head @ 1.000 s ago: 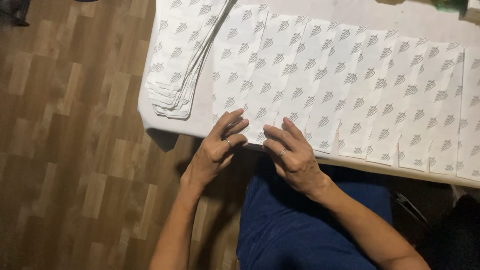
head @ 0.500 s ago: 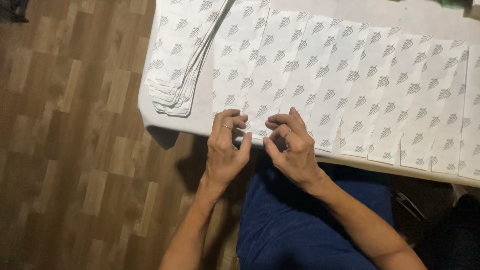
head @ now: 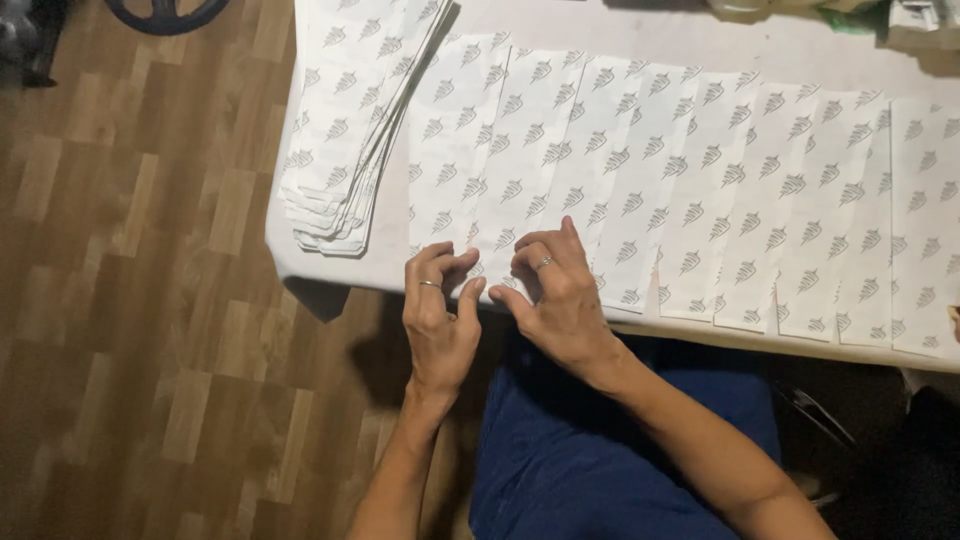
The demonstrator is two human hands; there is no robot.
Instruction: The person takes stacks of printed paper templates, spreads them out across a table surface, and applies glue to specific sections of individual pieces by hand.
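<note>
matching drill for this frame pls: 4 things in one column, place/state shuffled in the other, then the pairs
Things:
1. left hand
2. right hand
3. stack of printed sheets
4. row of printed sheets

Places or states:
A. piled at the table's left end, overhanging the edge
B. laid overlapping side by side across the table
C. ring on a finger, pinching the near edge of a sheet, left of the other hand
D. ring on a finger, fingers curled on the sheet edge, forearm over blue cloth

Pairs: 1-C, 2-D, 3-A, 4-B

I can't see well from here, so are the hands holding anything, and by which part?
Both the left hand and right hand pinch the near bottom edge of one printed paper sheet.
</note>
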